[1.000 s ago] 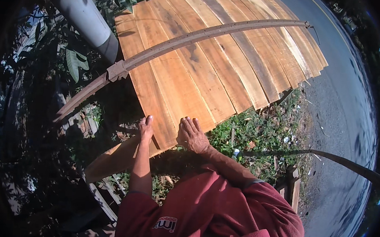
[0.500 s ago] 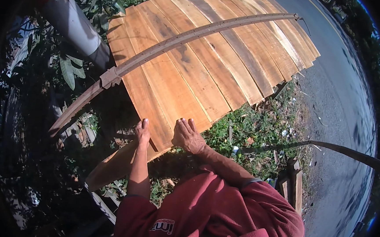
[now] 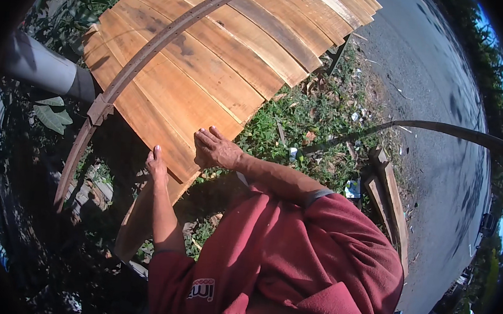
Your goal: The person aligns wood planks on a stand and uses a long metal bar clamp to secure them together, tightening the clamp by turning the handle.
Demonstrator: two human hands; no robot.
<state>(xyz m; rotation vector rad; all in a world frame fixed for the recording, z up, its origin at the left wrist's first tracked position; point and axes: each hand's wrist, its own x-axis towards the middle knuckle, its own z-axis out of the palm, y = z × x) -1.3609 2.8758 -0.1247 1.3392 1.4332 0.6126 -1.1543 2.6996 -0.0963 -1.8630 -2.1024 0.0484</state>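
Side by side lie several wooden planks [image 3: 211,72], making a broad panel with uneven ends. My left hand [image 3: 157,167] is closed around the outer edge of the nearest-left plank [image 3: 148,129], thumb on top and the other fingers mostly hidden. My right hand [image 3: 220,150] rests on the near end of the planks, fingers stretched over the wood. Across the panel runs a long brown bar [image 3: 160,38] with a row of small holes and a block [image 3: 99,110] on it, beyond my left hand. Another board [image 3: 142,222] slants down under the panel's near corner.
A grey and white post [image 3: 47,70] stands at the left among leafy plants [image 3: 53,117]. Loose wood pieces [image 3: 390,196] lean at the right, near a dark curved bar [image 3: 451,131]. Grass with litter [image 3: 324,121] borders the paved road [image 3: 436,187].
The view has swung, so panel, bar and both hands appear farther left and higher. My hands keep their places on the planks; little else has visibly altered.
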